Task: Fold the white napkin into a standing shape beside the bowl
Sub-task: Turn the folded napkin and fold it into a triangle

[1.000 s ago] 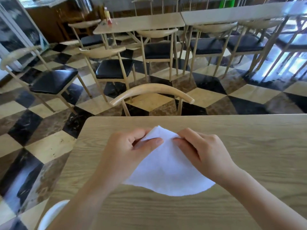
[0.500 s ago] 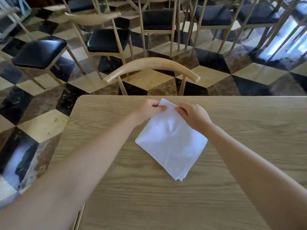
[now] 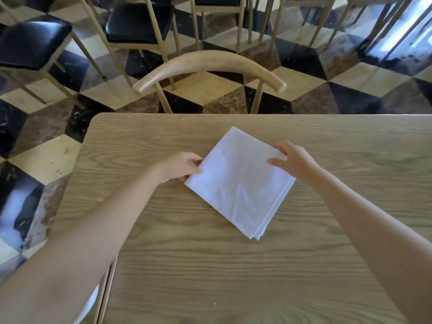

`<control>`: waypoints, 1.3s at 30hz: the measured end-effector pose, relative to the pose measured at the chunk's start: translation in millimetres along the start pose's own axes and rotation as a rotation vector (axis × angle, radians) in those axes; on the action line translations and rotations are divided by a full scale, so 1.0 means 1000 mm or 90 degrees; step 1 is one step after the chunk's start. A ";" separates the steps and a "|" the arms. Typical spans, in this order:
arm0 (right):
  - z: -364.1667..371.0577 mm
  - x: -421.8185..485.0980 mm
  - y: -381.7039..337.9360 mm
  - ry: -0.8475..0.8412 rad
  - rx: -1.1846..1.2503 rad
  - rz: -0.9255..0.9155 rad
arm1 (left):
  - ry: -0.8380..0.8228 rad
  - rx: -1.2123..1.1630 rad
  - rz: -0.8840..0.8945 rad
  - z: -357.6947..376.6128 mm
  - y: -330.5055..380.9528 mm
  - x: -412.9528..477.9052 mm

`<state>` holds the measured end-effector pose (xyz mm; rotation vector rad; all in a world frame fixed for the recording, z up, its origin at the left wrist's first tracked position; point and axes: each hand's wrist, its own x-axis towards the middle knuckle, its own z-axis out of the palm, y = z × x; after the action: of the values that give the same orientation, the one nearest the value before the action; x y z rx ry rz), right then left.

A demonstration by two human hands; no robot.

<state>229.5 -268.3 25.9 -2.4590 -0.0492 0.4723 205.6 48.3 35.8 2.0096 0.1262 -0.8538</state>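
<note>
- Head view: white napkin (image 3: 240, 181) lies flat on the wooden table (image 3: 210, 265), folded into a square turned like a diamond; stacked layer edges show at its near corner.
- My left hand (image 3: 181, 166) is at the napkin's left edge, fingers curled, thumb on top, pinching that edge. Forearm runs long and straight from the lower left of the picture, wrist about level.
- My right hand (image 3: 288, 159) is at the right corner, thumb lying on the cloth, fingers bent over the edge, gripping it. Right forearm comes in from the lower right, angled toward centre.
- Both arms stretched forward, hands apart with the napkin between them.
- Napkin sits in the far half of the table, near the far edge.
- Chair (image 3: 210, 64) with curved wooden backrest pushed in just behind the table; black-seated chairs (image 3: 138, 24) further off on the checkered floor (image 3: 46, 157).
</note>
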 end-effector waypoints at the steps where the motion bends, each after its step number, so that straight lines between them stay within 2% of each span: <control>1: -0.002 -0.005 0.006 -0.010 -0.006 0.005 | -0.001 -0.014 -0.001 0.000 -0.007 -0.004; 4: -0.003 -0.016 0.022 -0.018 -0.025 0.018 | 0.040 -0.044 0.005 0.006 -0.023 -0.011; 8: 0.001 -0.022 0.030 0.060 0.050 0.081 | 0.122 -0.043 0.018 0.019 -0.026 -0.010; 14: 0.001 -0.023 0.036 0.132 0.095 0.084 | 0.206 -0.011 0.016 0.030 -0.024 -0.007; 19: -0.005 -0.025 0.039 0.086 0.087 0.065 | 0.237 0.001 0.018 0.039 -0.023 -0.009; 28: -0.005 -0.027 0.035 0.066 0.058 0.033 | 0.195 0.037 0.000 0.036 -0.018 -0.017; 39: -0.006 -0.026 0.034 0.019 -0.007 -0.005 | 0.249 0.077 -0.006 0.044 -0.020 -0.016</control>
<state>204.3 -303.1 19.0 -2.4757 -0.0490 0.4340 162.5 28.6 16.0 2.2721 0.3111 -0.4731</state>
